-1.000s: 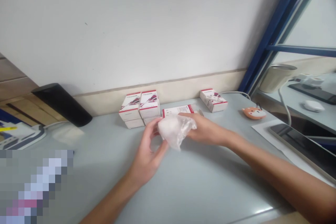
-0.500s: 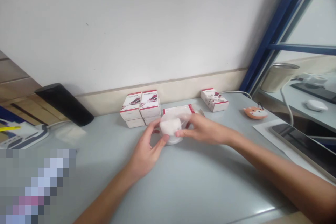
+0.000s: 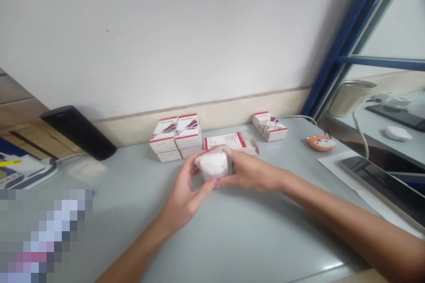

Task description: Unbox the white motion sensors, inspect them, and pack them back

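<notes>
A white rounded device in a clear plastic bag is held between both hands, just above the grey tabletop or on it; I cannot tell which. My left hand grips its left side, thumb at the front lower edge. From the right, my right hand closes round the other side, its thumb near the left thumb. Right behind the device lies a white and red carton on its side, its flap open at the right end.
Stacked white and red boxes stand behind on the left, and a similar box at the back right. A black cylinder leans at the left. An orange animal-faced case and a phone lie right. A mirror borders the right side.
The white device has turned in my hands, so a small marking now shows on its front. My right hand has shifted lower and closer around it, uncovering more of the carton behind.
</notes>
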The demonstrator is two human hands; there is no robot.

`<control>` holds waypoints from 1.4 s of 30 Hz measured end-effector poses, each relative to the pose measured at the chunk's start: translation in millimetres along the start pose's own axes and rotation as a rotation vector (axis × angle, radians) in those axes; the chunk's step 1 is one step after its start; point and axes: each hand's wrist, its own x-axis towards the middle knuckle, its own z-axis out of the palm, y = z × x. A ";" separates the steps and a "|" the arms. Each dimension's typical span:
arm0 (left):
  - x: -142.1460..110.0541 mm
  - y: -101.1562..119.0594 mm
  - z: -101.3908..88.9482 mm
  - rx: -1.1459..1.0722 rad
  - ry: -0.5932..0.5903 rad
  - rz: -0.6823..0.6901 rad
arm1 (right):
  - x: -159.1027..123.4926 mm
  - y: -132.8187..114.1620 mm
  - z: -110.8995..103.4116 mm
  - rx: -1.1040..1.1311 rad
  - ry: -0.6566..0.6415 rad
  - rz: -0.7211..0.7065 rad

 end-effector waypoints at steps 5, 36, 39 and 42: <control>9.8 -12.4 0.0 -0.054 -0.031 -0.099 | 1.3 9.5 12.2 -0.156 0.015 0.018; 20.7 19.3 -6.0 -0.862 0.384 -0.252 | -6.3 -11.6 32.8 -0.224 0.149 -0.170; 22.5 19.2 -7.8 -0.860 0.422 -0.247 | -4.9 -11.7 24.6 -0.230 0.206 -0.270; 22.7 19.5 -8.9 -0.842 0.431 -0.214 | -5.4 -16.4 21.9 -0.129 0.487 -0.269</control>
